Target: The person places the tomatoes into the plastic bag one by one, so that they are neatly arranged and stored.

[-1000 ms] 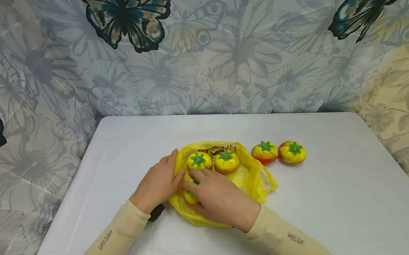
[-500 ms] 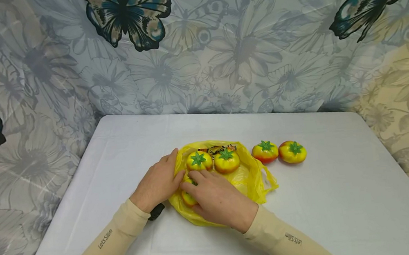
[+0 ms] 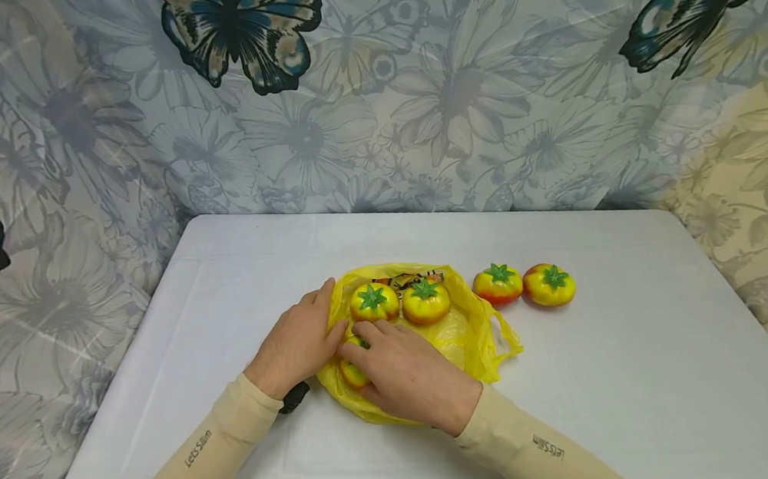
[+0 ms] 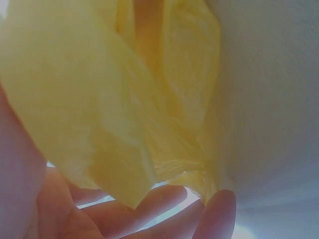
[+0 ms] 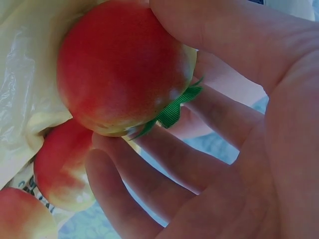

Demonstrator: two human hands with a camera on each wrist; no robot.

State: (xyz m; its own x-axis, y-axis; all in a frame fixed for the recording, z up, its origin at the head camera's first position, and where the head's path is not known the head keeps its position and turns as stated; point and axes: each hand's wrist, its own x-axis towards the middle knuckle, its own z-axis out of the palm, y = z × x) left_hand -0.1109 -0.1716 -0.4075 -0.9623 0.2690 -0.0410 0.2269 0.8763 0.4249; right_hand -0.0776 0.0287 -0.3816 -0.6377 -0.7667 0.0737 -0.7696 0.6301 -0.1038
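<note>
A yellow plastic bag [image 3: 458,332] lies spread open on the table with three toy tomatoes in it. Its left side is held by my left hand [image 3: 295,344], with thumb and fingers about the edge; the left wrist view has the bag's thin film [image 4: 99,99] between them. Inside the bag, my right hand [image 3: 414,371] grips the nearest toy tomato [image 3: 353,373], mostly covered in the head view. The right wrist view gives its red side [image 5: 122,69] and green leafy top. Behind it sit a toy tomato [image 3: 373,302] on the left and another [image 3: 425,302] on the right.
Two more toy tomatoes, one [image 3: 497,286] beside the bag and one [image 3: 550,286] farther right, stand on the white-covered table [image 3: 646,368]. A small black object [image 3: 294,398] shows by the left wrist. Patterned fabric [image 3: 372,117] hangs behind.
My right hand and the toy tomato in it have shifted very slightly left over the last second. The left hand, the bag and the other tomatoes stay in place.
</note>
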